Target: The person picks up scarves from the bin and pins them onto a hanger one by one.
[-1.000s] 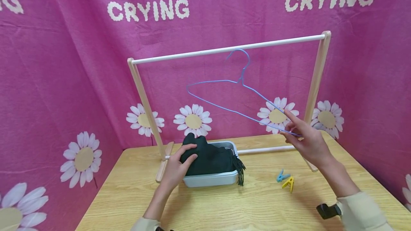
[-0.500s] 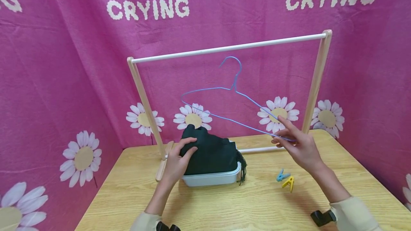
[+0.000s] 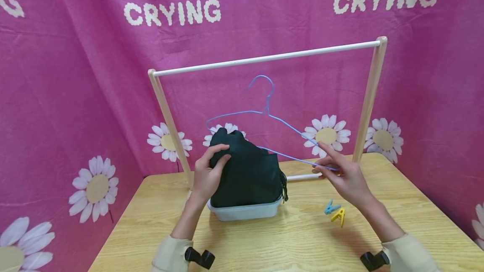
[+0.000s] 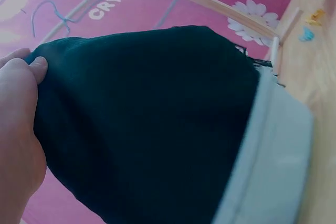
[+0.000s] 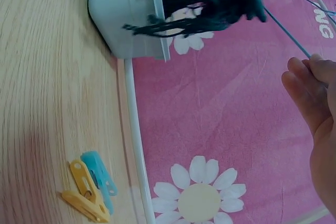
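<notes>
Lifted off the rod since a second ago, the thin blue wire hanger (image 3: 264,116) now hangs lower, its end pinched in the right hand (image 3: 342,177), while the left hand (image 3: 206,177), fingers curled into the fabric, has raised the dark green fringed cloth (image 3: 245,173) half out of the pale plastic tub (image 3: 245,212). Step in hand looks like bringing cloth to hanger; next, the cloth would need draping over the hanger's lower wire

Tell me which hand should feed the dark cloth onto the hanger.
Probably the left hand: it grips the cloth at its top edge, raised from the bin. The right hand pinches the hanger by its end.
</notes>
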`<state>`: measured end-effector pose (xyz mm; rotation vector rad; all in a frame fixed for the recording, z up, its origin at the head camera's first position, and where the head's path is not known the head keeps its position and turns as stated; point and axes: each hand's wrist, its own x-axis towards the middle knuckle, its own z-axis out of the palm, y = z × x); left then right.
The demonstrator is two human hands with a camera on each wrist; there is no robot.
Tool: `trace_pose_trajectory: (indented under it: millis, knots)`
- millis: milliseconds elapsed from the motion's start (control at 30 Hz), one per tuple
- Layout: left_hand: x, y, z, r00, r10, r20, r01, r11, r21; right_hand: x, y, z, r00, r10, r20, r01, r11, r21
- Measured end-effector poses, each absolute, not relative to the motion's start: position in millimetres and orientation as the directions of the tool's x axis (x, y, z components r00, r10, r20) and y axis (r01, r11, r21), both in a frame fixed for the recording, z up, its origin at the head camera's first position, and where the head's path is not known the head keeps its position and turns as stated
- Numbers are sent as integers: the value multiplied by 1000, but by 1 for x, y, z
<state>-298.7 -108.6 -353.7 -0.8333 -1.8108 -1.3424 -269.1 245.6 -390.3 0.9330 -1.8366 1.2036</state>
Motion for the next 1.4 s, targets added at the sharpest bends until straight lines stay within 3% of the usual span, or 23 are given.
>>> trace_pose_trajectory:
  millis: [267,467,667,800,1000,1233,1400]
  knots:
    - [-299,-102,-323,-493,27,870,855,204,478,-271,243,-395,-470,-186,863,-864,297,-406]
    - [-299,-95,-305,-466,4,885,864,217,454,-268,239,-401,-529,-211,822,-841,261,-474]
    - [-300,-88,-294,-460,-31,888,861,230,454,-262,231,-393,-542,-182,820,-840,111,-531]
    - [-303,-85,-300,-488,-1,873,847,241,474,-261,227,-387,-523,-149,839,-848,-4,-530]
    - [-305,-83,-313,-566,60,822,802,269,533,-260,223,-383,-496,-169,852,-860,-35,-508]
    - [-308,-82,-318,-729,65,681,675,229,701,-255,223,-395,-553,-266,789,-832,129,-540]
    - [-312,-81,-322,-768,26,640,636,148,757,-254,219,-405,-608,-299,735,-793,196,-577]
